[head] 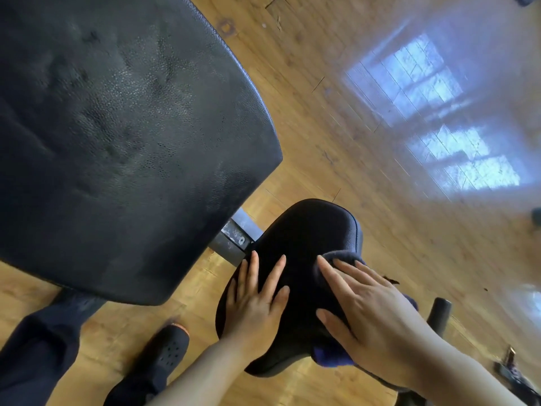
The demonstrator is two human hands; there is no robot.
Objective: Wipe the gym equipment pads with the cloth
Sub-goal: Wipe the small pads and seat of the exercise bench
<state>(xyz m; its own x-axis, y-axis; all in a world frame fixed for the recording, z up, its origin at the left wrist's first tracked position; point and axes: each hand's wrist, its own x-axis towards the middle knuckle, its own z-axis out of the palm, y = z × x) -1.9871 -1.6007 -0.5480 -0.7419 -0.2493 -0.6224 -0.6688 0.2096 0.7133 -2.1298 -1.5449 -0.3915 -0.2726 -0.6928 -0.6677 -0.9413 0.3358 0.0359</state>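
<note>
Nearest the camera, two bare forearms are seen reaching forward onto a small black seat pad [304,230]. The left hand [257,303] is laid flat on the pad's left half, fingers straight and spread, gripping nothing; it appears to steady the pad. The right hand [371,309] is pressed palm-down on a dark blue cloth [330,354], fingers extended and slightly splayed, so the cloth is held by pressure and not by a pinch. The cloth is bunched under the palm on the pad's right side; folds show beyond the fingertips and below the heel of the hand.

Step judged in hand: wiping of the seat pad. For a good pass, flat, even pressure should be kept through the palm, strokes overlapped from the right edge toward the left, and the left hand shifted off each area before it is reached. The curved rim and far nose of the pad should be followed, since those parts look untouched. Some motion blur is noted.

Below left, a dark trouser leg and a dark perforated shoe [164,356] are seen on the wooden floor [336,118]. Behind the seat, a grey metal bracket [234,238] is visible. Farther left, the large black back pad [117,127] fills the frame, grained and dimpled; whether it has been wiped cannot be told. Window light is reflected on the far floor.
</note>
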